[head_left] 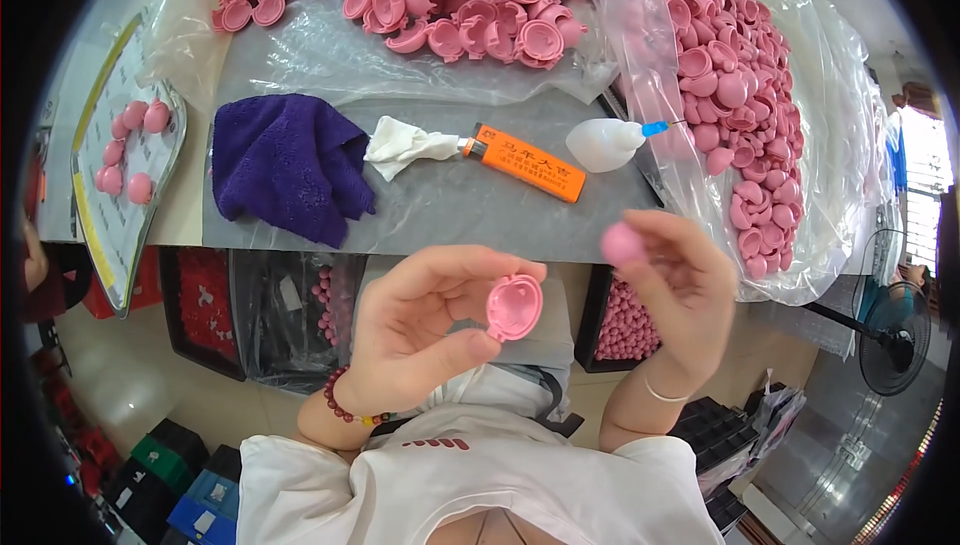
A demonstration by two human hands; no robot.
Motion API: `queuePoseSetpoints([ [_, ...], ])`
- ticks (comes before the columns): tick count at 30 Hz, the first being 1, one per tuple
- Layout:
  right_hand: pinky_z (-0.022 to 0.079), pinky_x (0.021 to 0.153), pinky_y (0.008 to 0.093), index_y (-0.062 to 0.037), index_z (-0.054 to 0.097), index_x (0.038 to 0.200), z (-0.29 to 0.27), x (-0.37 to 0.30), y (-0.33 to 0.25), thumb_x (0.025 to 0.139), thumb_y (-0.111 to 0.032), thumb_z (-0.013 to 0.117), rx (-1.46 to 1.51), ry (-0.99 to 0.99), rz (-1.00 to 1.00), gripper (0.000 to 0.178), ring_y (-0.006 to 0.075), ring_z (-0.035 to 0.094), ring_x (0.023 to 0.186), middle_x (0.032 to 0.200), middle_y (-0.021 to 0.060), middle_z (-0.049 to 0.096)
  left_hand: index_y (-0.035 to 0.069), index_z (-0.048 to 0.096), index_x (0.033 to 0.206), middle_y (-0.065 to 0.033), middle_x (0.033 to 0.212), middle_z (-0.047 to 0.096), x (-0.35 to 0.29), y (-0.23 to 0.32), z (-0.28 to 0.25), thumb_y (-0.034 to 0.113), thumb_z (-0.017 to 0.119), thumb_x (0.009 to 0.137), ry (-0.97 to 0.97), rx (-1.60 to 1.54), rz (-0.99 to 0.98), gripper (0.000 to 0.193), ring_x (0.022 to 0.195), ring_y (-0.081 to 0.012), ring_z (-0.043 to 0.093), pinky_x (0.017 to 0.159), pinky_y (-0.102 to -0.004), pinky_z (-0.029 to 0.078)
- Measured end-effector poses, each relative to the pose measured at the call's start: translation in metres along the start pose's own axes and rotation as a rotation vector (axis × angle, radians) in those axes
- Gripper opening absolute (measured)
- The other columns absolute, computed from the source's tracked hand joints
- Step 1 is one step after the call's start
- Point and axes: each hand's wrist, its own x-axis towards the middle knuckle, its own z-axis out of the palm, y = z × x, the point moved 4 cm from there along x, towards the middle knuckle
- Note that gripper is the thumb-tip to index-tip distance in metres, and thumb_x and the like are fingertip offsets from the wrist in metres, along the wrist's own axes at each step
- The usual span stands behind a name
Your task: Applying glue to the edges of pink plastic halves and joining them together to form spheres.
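Note:
Over the table's near edge, my left hand (420,320) pinches a pink plastic half shell (515,307) between thumb and fingertips, its hollow inside turned up toward me. To the right, my right hand (685,295) holds a small pink ball (622,243) at its fingertips; it is slightly blurred. The two pieces are apart. Beyond my hands lie an orange box-shaped tool (528,163) with a white cloth (408,145) at its end, and a white squeeze bottle (603,143) with a blue needle tip.
A purple cloth (288,167) lies on the grey table mat at left. Pink shells (480,15) pile at the back, and more pink pieces (735,85) fill clear plastic at right. A tray of pink balls (625,320) stands below the edge. Several pink balls (140,188) rest on a board at far left.

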Motion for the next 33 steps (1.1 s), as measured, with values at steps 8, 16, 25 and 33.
queuePoseSetpoints([
  [8,0.033,0.042,0.0169,-0.0002,0.058,0.084,0.004,0.004,0.001,0.065,-0.002,0.065,-0.669,0.186,-0.115,0.020,0.0060,0.044,0.055,0.075,0.0057,0.054,-0.003,0.043,0.106,-0.0239,0.105,0.051,-0.001,0.002,-0.002,0.009,0.064,0.071,-0.045,-0.010,0.001,0.043,0.092,-0.0195,0.054,0.079,-0.0278,0.043],
  [16,0.042,0.066,0.0304,0.0007,0.058,0.088,0.010,0.016,-0.012,0.056,0.005,0.060,-0.712,-0.083,-0.563,0.033,0.0249,0.052,0.074,0.082,0.0104,0.057,-0.005,0.040,0.113,-0.0187,0.113,0.048,-0.001,-0.004,-0.004,-0.002,0.056,0.075,-0.144,-0.067,0.000,0.041,0.100,-0.0173,0.050,0.085,-0.0296,0.040],
  [25,0.038,0.057,0.0241,0.0010,0.056,0.081,0.015,0.009,-0.008,0.056,0.003,0.061,-0.585,0.104,-0.361,0.025,0.0186,0.047,0.065,0.073,0.0064,0.053,-0.006,0.042,0.107,-0.0244,0.110,0.048,-0.001,-0.004,-0.004,-0.002,0.059,0.071,-0.059,0.067,0.030,0.040,0.098,-0.0214,0.052,0.083,-0.0295,0.043],
  [33,0.035,0.055,0.0265,-0.0003,0.055,0.075,0.040,-0.010,-0.011,0.055,-0.014,0.070,-0.142,0.029,-0.603,0.028,0.0171,0.046,0.064,0.071,0.0048,0.051,-0.005,0.048,0.108,-0.0157,0.110,0.051,-0.001,-0.006,0.005,-0.009,0.055,0.071,-0.078,0.160,0.121,0.037,0.092,-0.0169,0.055,0.079,-0.0281,0.046],
])
